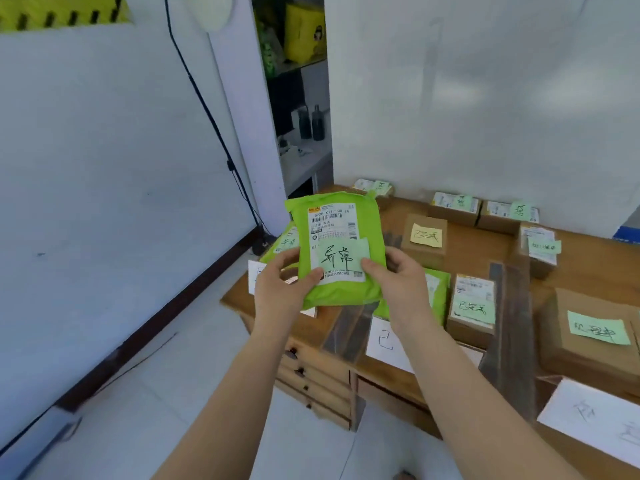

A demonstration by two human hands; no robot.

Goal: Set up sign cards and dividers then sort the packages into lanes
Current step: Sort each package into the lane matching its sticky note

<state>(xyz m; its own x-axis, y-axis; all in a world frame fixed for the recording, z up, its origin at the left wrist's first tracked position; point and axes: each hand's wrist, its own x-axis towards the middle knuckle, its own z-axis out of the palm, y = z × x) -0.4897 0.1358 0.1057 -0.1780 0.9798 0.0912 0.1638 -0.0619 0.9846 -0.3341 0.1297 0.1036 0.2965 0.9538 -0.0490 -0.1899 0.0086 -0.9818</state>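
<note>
Green plastic wrapped the package (pixel 341 251) that you held up in front of you, above the left end of the wooden bench (pixel 467 249). Your left hand (pixel 282 284) gripped its lower left corner, with the thumb on the front face. Your right hand (pixel 394 275) held the lower right edge, and its thumb pressed on the white shipping label near a pale green note with handwriting. The package stood almost upright, a little tilted, and it did not touch the bench.

Behind it, to the left, a second green package (pixel 284 242) lay at the bench edge, also with a handwritten note. A third green package (pixel 434 292) lay just beside your right wrist. Two dark divider strips (pixel 351 329) lay on the bench below your hands, and one longer strip (pixel 512 317) ran further to the right. A white sign card (pixel 386 341) lay between them at the front edge. On the right side several brown cardboard boxes carried notes: one small box (pixel 424 240) had a yellow note, and another box (pixel 472 308) had a green one. Three more boxes (pixel 453 206) stood in a row near the wall.
</note>
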